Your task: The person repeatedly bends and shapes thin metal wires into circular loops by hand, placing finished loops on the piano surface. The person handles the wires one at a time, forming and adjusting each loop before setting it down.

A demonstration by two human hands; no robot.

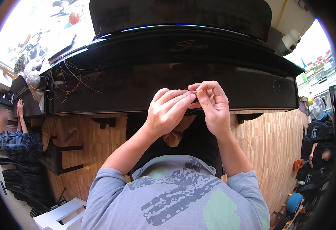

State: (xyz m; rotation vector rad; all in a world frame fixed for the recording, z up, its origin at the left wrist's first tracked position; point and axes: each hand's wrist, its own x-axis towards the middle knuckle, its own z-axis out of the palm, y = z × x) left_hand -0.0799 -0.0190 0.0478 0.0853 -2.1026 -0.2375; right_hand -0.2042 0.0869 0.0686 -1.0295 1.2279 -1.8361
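My left hand and my right hand meet fingertip to fingertip in front of a black piano with its lid down. Both pinch a small, slim, tan piece, mostly covered by my fingers. A fine wire seems to curl beside my left fingertips; it is too thin to follow. Several long copper-coloured wires lie loose in curves over the piano's left end. Toward its right end is a thin wire loop.
At the far left a person sits with hands on another dark instrument, by a black stool. Grey cloth-like lumps rest at the piano's left corner. On the right are a fan, a person with a small orange guitar, and a blue round seat.
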